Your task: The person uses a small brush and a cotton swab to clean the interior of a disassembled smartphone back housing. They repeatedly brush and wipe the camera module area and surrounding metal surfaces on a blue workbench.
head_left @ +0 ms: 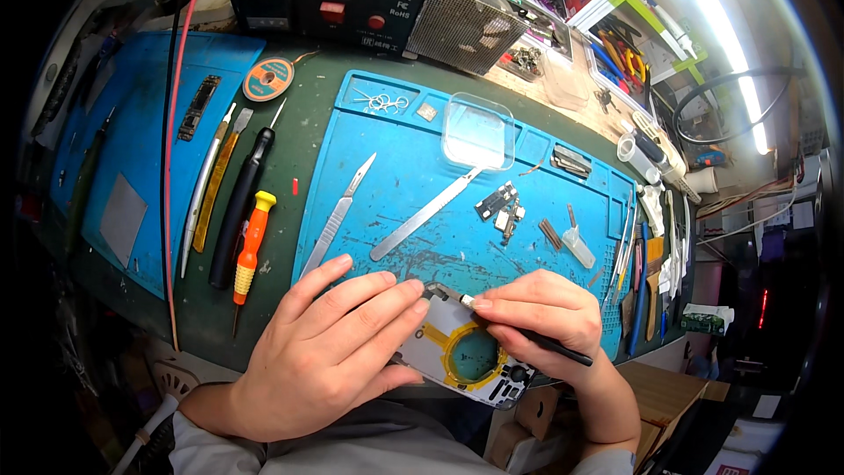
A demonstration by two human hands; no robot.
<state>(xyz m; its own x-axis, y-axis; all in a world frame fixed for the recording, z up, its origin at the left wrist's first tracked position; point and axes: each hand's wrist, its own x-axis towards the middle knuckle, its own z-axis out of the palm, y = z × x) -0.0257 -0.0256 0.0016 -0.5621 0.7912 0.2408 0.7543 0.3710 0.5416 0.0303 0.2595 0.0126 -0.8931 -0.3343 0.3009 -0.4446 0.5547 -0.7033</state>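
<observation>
A phone housing (442, 347) with a round opening edged in yellow lies slanted at the mat's near edge. My left hand (330, 347) rests over its left end, fingers stretched out, covering that part. In my right hand (549, 312) is a slim tool with a dark handle (559, 348), pinched between thumb and fingers. Its pale front end points at the housing's upper edge, close to my left fingertips. The exact kind of tip is too small to tell. Beyond my hands lie a scalpel (339, 218) and a flat metal blade tool (422, 215).
A clear plastic box (478, 132) and small phone parts (501, 208) sit on the blue mat (387, 145). Left of it are an orange screwdriver (252, 246), a black-handled tool (243, 202) and a wire spool (268, 79). Tweezers (626, 246) line the right edge. A dark boxed device (325, 13) stands behind.
</observation>
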